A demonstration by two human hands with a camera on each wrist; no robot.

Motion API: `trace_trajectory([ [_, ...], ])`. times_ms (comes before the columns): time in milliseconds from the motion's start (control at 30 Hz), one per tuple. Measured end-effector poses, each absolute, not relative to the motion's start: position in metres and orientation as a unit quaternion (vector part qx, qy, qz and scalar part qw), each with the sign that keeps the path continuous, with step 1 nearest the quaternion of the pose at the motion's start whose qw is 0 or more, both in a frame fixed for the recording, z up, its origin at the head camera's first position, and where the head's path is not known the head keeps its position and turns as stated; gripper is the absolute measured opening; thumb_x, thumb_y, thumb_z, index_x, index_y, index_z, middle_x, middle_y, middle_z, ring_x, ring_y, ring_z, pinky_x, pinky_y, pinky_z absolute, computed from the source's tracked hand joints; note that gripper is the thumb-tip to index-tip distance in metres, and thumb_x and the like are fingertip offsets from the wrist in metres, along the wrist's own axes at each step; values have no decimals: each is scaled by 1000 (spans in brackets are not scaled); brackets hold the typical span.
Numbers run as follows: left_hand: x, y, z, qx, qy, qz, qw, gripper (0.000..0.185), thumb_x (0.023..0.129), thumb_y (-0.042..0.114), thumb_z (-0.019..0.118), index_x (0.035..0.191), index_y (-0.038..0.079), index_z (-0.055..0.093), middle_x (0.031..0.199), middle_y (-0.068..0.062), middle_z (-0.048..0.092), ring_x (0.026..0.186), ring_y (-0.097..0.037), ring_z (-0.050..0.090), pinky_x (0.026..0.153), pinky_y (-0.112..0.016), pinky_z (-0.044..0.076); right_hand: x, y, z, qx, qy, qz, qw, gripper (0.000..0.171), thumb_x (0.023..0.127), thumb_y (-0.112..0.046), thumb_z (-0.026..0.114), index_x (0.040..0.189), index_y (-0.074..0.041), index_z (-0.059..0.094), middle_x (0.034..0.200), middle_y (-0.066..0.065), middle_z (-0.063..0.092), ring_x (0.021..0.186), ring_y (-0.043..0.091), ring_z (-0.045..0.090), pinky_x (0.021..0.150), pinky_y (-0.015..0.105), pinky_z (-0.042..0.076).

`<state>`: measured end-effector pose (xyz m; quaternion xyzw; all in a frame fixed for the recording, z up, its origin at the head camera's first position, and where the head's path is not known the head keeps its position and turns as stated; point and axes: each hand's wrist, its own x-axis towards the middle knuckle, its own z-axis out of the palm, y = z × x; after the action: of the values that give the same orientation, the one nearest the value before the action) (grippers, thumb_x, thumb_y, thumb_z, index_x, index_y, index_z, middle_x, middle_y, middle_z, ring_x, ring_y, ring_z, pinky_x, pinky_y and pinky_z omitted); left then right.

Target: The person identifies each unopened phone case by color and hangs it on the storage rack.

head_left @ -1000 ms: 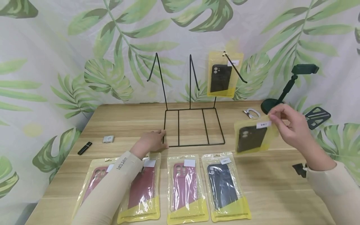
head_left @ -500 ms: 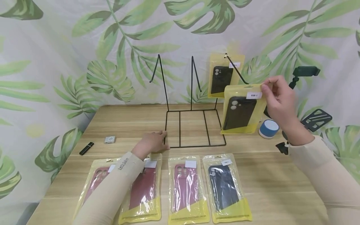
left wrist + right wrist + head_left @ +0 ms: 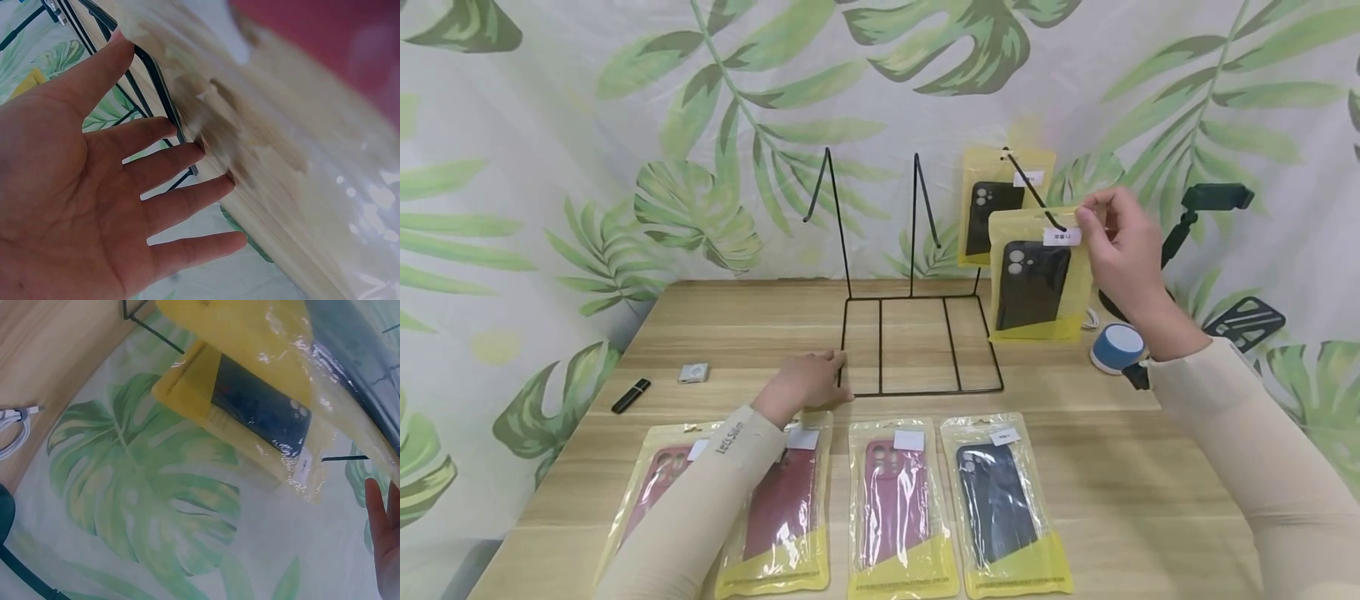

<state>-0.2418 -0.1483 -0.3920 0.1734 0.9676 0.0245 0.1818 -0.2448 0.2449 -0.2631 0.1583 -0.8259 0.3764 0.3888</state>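
Note:
My right hand [image 3: 1120,246] pinches the top right corner of a yellow bag [image 3: 1041,275] with a black phone case inside. The tip of the rack's right hook [image 3: 1037,196] shows against the bag's top, by the white label; I cannot tell whether it passes through the hang hole. Behind it, another bagged black phone case [image 3: 992,217] hangs on the same hook. My left hand [image 3: 805,383], fingers straight and spread in the left wrist view, rests at the left edge of the black wire rack's base [image 3: 917,392].
Bagged phone cases lie along the front: a dark one [image 3: 1000,500], a pink one [image 3: 895,508], a dark red one [image 3: 782,500], and a pink one [image 3: 658,479] partly under my left sleeve. A blue-and-white round object [image 3: 1117,347] and a dark green phone stand [image 3: 1213,197] are at right.
My right hand has carried the bagged black phone case up and left, from above the table's right side to the right hook's tip. The left hand stays at the rack's base.

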Motion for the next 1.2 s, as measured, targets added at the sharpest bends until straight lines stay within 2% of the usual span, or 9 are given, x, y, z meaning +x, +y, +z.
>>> trace_trajectory([
  [133, -242, -150, -394, 173, 968, 24, 181, 78, 96, 46, 61, 155, 5, 31, 159, -21, 33, 142, -45, 37, 115, -59, 34, -259, 244, -262, 139, -842, 360, 377, 27, 103, -22, 53, 107, 4, 60, 82, -19, 48, 64, -2, 39, 60, 16, 34],
  [367, -240, -150, -393, 176, 969, 20, 174, 78, 95, 47, 61, 154, 5, 33, 158, -21, 34, 141, -45, 38, 115, -59, 34, -283, 241, -256, 96, -873, 340, 336, 35, 104, -33, 48, 114, -1, 59, 91, 2, 58, 70, -5, 45, 63, 18, 37],
  [567, -239, -150, -392, 173, 969, 18, 174, 78, 95, 48, 61, 155, 6, 33, 158, -20, 34, 142, -44, 38, 115, -58, 34, -303, 238, -249, 61, -894, 321, 307, 40, 104, -37, 45, 120, -3, 58, 99, 9, 60, 82, 13, 50, 67, 27, 37],
  [700, -239, -149, -393, 174, 969, 17, 174, 79, 95, 48, 62, 155, 6, 32, 158, -20, 34, 142, -44, 38, 116, -58, 34, -316, 236, -248, 51, -899, 320, 295, 41, 104, -37, 44, 121, -2, 57, 105, 15, 62, 82, 22, 50, 67, 32, 36],
  [900, -238, -149, -393, 174, 969, 17, 173, 80, 94, 49, 63, 154, 6, 33, 158, -20, 35, 141, -44, 39, 115, -58, 35, -334, 232, -248, 36, -901, 313, 297, 42, 104, -38, 43, 121, -3, 58, 106, 18, 64, 73, 17, 47, 63, 33, 35],
  [1000, -239, -150, -393, 173, 970, 15, 171, 80, 94, 49, 62, 154, 6, 33, 158, -20, 35, 141, -44, 40, 114, -59, 35, -341, 231, -249, 31, -901, 315, 298, 42, 104, -39, 43, 123, -4, 57, 108, 18, 64, 73, 17, 47, 64, 33, 35],
  [1200, -239, -151, -391, 173, 970, 19, 167, 79, 94, 48, 62, 154, 6, 34, 158, -20, 35, 142, -43, 39, 116, -58, 34, -349, 228, -249, 22, -898, 326, 295, 44, 104, -41, 42, 129, -7, 56, 117, 16, 65, 90, 28, 58, 72, 37, 40],
])
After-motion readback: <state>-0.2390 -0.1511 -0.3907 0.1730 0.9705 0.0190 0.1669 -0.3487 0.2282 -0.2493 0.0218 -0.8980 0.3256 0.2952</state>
